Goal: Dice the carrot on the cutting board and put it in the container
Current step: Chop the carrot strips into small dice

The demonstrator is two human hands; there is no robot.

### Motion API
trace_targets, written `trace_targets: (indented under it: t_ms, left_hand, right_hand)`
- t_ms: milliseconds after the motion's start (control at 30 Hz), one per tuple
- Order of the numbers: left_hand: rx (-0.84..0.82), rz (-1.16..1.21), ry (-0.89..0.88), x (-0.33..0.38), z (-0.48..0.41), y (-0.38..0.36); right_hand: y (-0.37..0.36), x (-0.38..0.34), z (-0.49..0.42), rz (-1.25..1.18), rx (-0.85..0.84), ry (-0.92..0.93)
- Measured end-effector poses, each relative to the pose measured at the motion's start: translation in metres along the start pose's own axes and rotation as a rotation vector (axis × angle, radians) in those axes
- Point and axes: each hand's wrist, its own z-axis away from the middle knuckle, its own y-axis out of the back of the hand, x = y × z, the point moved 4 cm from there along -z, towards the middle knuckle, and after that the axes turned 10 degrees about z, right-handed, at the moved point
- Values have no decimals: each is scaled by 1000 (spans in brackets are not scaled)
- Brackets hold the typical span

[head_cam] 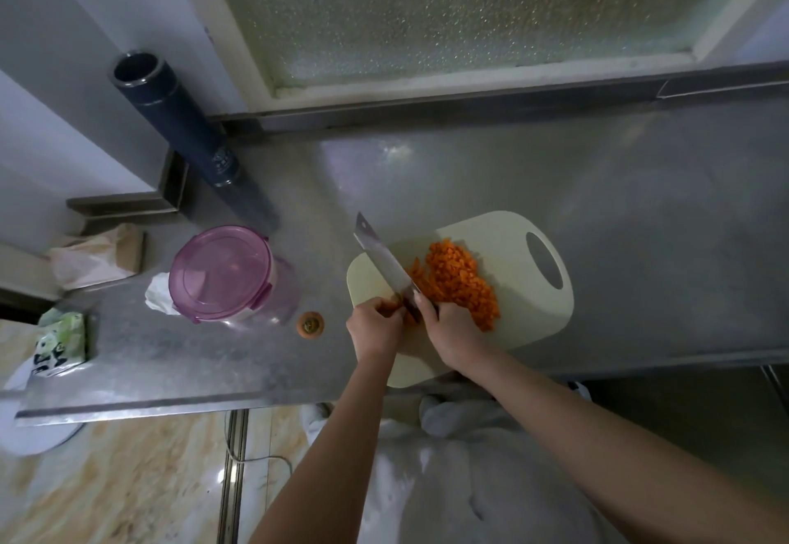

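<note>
A cream cutting board [512, 240] lies on the steel counter with a heap of diced carrot [459, 279] on it. My right hand [448, 330] grips the handle of a cleaver [382, 257], whose blade points away to the upper left. My left hand [375, 326] holds the last bit of carrot [390, 308] on the board, just left of the blade. A clear container with a purple lid [222, 270] stands to the left of the board, lid closed.
A cut carrot end [310, 324] lies on the counter between container and board. A dark tall flask [179, 116] stands at the back left. Crumpled tissue [158, 293], a paper bag [98, 257] and a green packet [62, 338] sit at the left. The counter edge [170, 402] runs along the front.
</note>
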Motion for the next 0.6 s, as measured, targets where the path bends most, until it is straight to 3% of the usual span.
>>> trace_targets:
  t_ms: [300,600]
  left_hand:
    - [5,11,35,0,0,-2]
    - [-35,-14,-40,1,0,-1]
  right_hand:
    - [4,18,30,165,-16,14]
    - [11,-4,9,-29,-15,55]
